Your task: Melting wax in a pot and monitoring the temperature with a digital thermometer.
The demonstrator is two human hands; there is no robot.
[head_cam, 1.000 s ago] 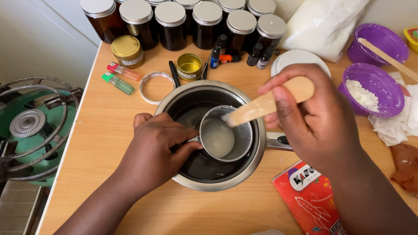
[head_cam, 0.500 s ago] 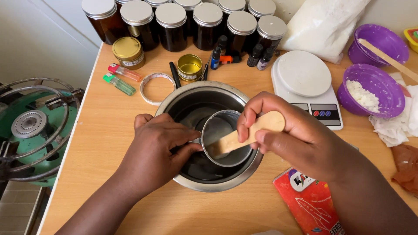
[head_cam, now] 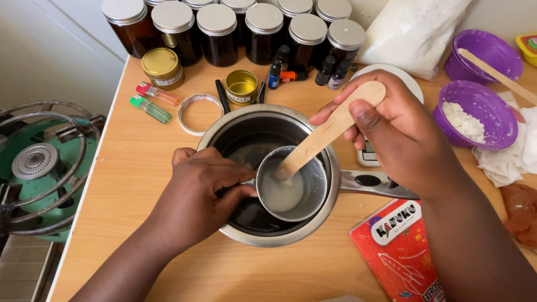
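Observation:
A steel pot [head_cam: 330, 193] stands on the wooden table [head_cam: 140, 162]. Inside it sits a small metal cup [head_cam: 316, 190] holding pale, cloudy liquid. My left hand [head_cam: 196, 198] grips the cup at its left side, inside the pot. My right hand [head_cam: 391, 131] holds a flat wooden stick [head_cam: 324, 134] by its upper end. The stick's lower tip dips into the liquid in the cup.
Dark jars with silver lids [head_cam: 218, 25] line the back, with gold tins [head_cam: 162, 67], two lighters [head_cam: 151, 100], a tape roll [head_cam: 198, 112] and small bottles [head_cam: 330, 70]. Two purple bowls [head_cam: 475, 114], a white bag [head_cam: 408, 33], a scale [head_cam: 366, 156], a red booklet [head_cam: 397, 246], a gas burner [head_cam: 39, 162].
My right hand has swung up and to the right, tilting the stick steeper while its tip stays in the cup. The scale is now mostly covered by my hand.

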